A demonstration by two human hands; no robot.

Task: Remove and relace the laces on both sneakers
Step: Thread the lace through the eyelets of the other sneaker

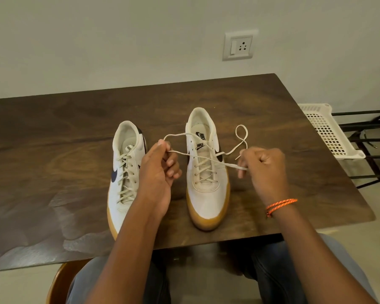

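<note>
Both hands pinch the lace ends, left grip (160,165) and right grip (263,167) each clamped on one, held apart above the right sneaker (206,172) on the counter (53,150), likely to even them; left sneaker (125,172) looks fully laced.

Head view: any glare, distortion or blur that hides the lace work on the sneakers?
Head view: wide-angle bending curves the table edges; soft glare patches sit on its near-left wood, clear of both sneakers; the right sneaker, its lace and both hands, left hand and right hand, read sharp; the lap below is dim.
</note>
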